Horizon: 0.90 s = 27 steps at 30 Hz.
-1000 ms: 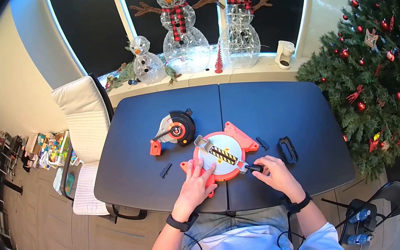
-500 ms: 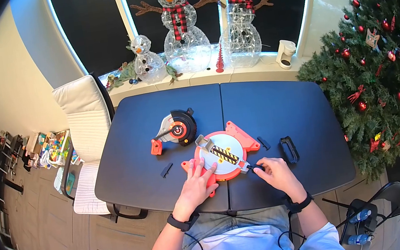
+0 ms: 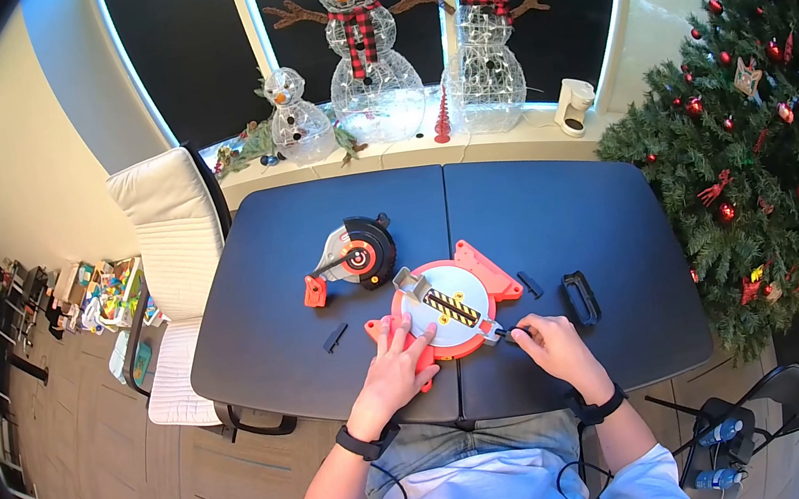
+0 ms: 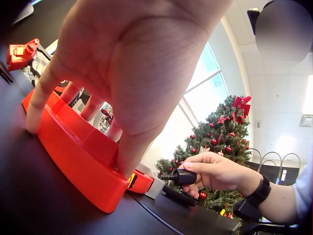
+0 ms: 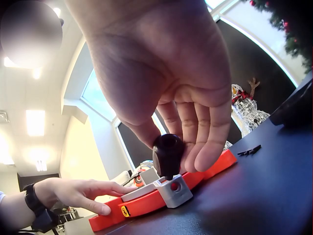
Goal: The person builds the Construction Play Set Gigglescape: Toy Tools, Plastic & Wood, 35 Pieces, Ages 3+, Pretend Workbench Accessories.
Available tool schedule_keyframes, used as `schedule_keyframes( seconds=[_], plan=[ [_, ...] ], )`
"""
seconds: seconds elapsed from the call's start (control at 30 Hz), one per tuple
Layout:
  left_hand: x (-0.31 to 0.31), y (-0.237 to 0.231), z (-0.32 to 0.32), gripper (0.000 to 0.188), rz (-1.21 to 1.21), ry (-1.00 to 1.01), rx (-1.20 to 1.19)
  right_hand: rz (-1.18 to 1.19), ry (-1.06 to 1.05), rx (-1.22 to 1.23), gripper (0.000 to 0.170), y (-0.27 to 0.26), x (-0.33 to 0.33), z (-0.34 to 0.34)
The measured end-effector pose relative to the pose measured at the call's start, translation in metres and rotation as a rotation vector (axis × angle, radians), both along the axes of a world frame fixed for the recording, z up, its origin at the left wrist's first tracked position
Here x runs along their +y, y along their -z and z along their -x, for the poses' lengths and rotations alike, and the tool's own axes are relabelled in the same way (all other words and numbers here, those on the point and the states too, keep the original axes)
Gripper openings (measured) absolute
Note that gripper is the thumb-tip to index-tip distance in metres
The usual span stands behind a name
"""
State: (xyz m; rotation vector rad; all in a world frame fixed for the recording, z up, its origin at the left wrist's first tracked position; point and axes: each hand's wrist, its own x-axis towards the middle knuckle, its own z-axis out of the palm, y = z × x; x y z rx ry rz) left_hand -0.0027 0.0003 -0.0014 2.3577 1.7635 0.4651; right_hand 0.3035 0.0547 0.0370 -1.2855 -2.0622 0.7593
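Observation:
A toy saw base with a red-orange frame [image 3: 486,270] and a pale grey turntable [image 3: 460,285] lies near the table's front edge. My left hand [image 3: 397,368] rests on its near left side, fingers spread over the frame and turntable. At the base's front right, my right hand [image 3: 552,342] pinches a black knob [image 4: 185,177] between thumb and fingers. The knob's threaded screw [image 4: 167,176] shows in the left wrist view, pointing toward the base. In the right wrist view, the knob stands right at the grey bracket [image 5: 177,193], which has a round hole in its face.
The toy saw head [image 3: 360,255] with its black blade guard lies at the back left. Small black bars [image 3: 335,338] and a black oval frame [image 3: 581,298] flank the base. A white chair [image 3: 171,279] stands left; a decorated tree [image 3: 738,134] stands right.
My right fingers have shifted around the knob, covering more of it in the head view. The left hand stays on the base. The whole head view has drifted slightly.

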Motion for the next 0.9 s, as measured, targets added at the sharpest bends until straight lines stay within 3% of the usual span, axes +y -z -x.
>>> schedule_keyframes(
  seconds=[0.9],
  plan=[
    [-0.0008,0.0042,-0.0011,0.073,0.003,-0.03,0.041,0.01,0.019,-0.007,0.022,0.0064,0.0027,-0.0008]
  ],
)
